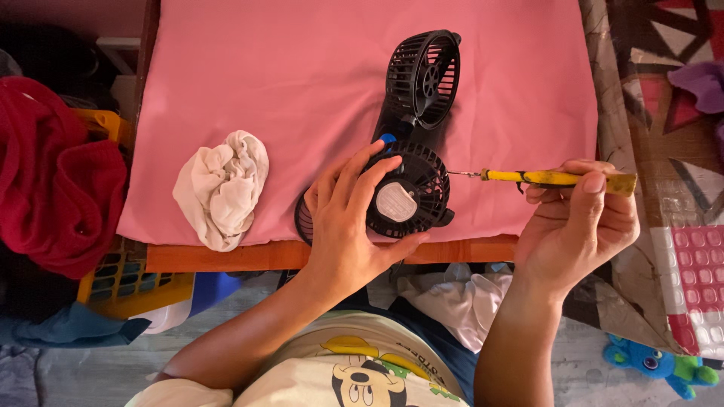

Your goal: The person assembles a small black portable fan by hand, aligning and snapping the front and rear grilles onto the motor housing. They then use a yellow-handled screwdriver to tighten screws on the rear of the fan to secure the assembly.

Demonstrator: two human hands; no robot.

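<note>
Near the lower middle of the frame, the left hand (348,215) lies spread over the front edge of a black fan housing (407,197), fingers splayed across its grille and thumb hooked under the near rim, so it is gripping and steadying that round piece against the pink cloth (286,83) covering the counter. The right hand (581,226), at the right of the frame, is closed around the handle of a yellow screwdriver (554,178), pinching it between thumb and fingers. The screwdriver's long axis runs almost level across the picture, its thin metal tip pointing left and touching or just short of the housing's right edge; which of the two I cannot tell. So the housing lies directly left of the right hand, in line with the tool's shaft. A second black fan grille (424,75) stands tilted above the housing, apparently joined to it by a black neck. A crumpled white rag (222,187) rests on the cloth, well left of the left hand.
</note>
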